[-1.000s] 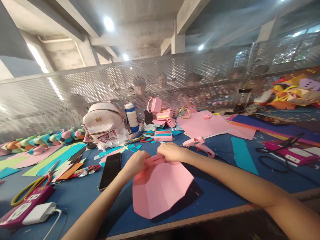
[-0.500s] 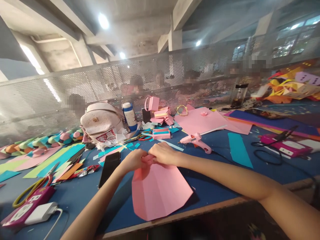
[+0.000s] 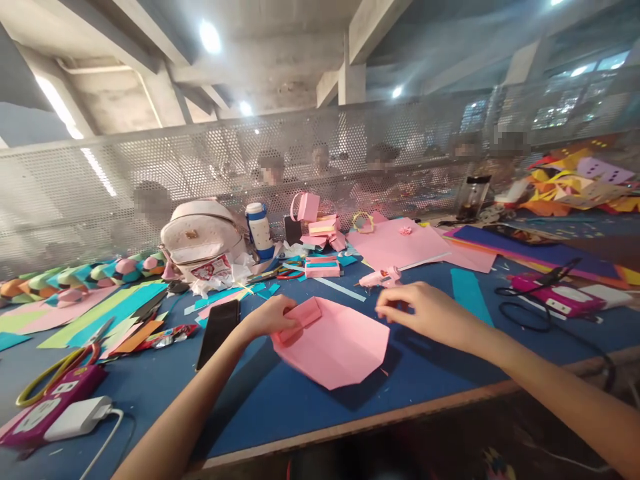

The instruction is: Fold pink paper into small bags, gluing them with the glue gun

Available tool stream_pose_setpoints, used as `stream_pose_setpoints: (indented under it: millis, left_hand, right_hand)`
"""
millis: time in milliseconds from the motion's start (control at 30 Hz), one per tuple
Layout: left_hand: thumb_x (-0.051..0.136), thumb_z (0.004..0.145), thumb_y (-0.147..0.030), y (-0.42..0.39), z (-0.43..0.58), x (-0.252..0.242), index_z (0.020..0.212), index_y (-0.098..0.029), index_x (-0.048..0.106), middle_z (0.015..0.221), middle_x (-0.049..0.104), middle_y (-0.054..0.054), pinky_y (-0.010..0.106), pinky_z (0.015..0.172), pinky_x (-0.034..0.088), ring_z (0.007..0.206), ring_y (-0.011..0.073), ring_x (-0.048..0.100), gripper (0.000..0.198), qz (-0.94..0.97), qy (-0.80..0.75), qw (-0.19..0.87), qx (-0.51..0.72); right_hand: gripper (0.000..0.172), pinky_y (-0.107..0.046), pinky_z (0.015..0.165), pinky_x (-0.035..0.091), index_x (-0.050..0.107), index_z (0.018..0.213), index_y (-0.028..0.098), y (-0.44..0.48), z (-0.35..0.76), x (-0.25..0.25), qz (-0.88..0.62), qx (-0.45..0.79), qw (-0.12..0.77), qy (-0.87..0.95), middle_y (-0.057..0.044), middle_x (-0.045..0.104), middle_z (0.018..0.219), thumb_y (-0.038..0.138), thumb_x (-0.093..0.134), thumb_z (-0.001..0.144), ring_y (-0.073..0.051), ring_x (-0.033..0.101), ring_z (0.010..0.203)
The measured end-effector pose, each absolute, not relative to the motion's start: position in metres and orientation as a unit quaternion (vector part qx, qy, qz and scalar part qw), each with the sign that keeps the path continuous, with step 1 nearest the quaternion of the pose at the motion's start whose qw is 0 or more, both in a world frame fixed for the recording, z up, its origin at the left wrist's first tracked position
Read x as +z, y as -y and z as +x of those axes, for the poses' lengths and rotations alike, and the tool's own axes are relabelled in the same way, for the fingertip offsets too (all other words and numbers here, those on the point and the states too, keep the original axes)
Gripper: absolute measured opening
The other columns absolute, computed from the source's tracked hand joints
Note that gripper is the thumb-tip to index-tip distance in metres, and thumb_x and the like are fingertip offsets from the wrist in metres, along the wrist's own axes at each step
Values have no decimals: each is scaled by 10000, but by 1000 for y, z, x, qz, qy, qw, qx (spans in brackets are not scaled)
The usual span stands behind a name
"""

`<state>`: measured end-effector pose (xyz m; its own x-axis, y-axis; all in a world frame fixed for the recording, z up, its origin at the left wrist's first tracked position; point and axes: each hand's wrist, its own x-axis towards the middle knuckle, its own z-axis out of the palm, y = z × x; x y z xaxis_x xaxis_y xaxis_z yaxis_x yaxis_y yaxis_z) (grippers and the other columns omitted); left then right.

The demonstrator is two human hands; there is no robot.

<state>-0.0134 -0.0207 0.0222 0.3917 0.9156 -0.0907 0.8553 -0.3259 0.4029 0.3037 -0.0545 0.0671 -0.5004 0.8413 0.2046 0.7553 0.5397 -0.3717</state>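
My left hand (image 3: 273, 316) pinches the upper left edge of a pink paper sheet (image 3: 340, 343), which has cut corners and several fold lines. A folded strip of the same pink paper stands along the edge by my left fingers. To the right of the sheet, my right hand (image 3: 413, 308) is raised off the paper, fingers curved and apart, with nothing in them. Just beyond my right hand lies a pink glue gun (image 3: 379, 277), partly hidden by it. A black phone (image 3: 218, 332) rests left of my left hand.
Behind the hands stand a pale backpack (image 3: 200, 233), a white and blue bottle (image 3: 259, 230) and small pink paper boxes (image 3: 323, 230). Scissors (image 3: 95, 340) and a magenta power strip (image 3: 60, 403) are at left; another magenta power strip (image 3: 557, 297) with black cable lies at right.
My right hand has let go of the pink paper and moved right, near the glue gun. The sheet has turned and tilted in my left hand, showing the folded strip.
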Motion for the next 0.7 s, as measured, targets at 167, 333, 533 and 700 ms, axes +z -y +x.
stream_pose_setpoints:
  millis: [167, 333, 533, 700]
  left_hand:
    - [604, 652, -327, 22, -14, 22, 644, -176, 505, 642, 444, -47, 254, 527, 223, 598, 111, 401, 181, 809, -550, 197, 64]
    - [638, 670, -433, 26, -4, 21, 645, -190, 495, 670, 483, -22, 270, 533, 218, 640, 141, 441, 283, 802, -569, 170, 68]
    - [491, 731, -231, 26, 3, 23, 591, -196, 422, 604, 454, -17, 288, 505, 204, 576, 130, 441, 160, 782, -598, 162, 63]
    - [461, 731, -209, 25, -3, 21, 631, -200, 390, 661, 491, -11, 273, 504, 234, 612, 128, 454, 122, 771, -609, 175, 63]
  right_hand:
    - [318, -291, 655, 432, 639, 826, 247, 24, 375, 26, -583, 101, 181, 786, -38, 703, 883, 524, 489, 868, -220, 643, 794]
    - [486, -323, 756, 488, 595, 1113, 211, -17, 386, -1, -595, 122, 194, 770, -91, 667, 1090, 548, 605, 762, -260, 639, 967]
    - [454, -262, 503, 425, 642, 1055, 135, -43, 355, -1, -558, 268, 196, 761, -29, 610, 665, 494, 580, 783, -155, 551, 523]
    - [466, -196, 373, 269, 676, 988, 157, -45, 343, 8, -543, 314, 219, 748, 26, 494, 589, 557, 564, 777, -84, 359, 442]
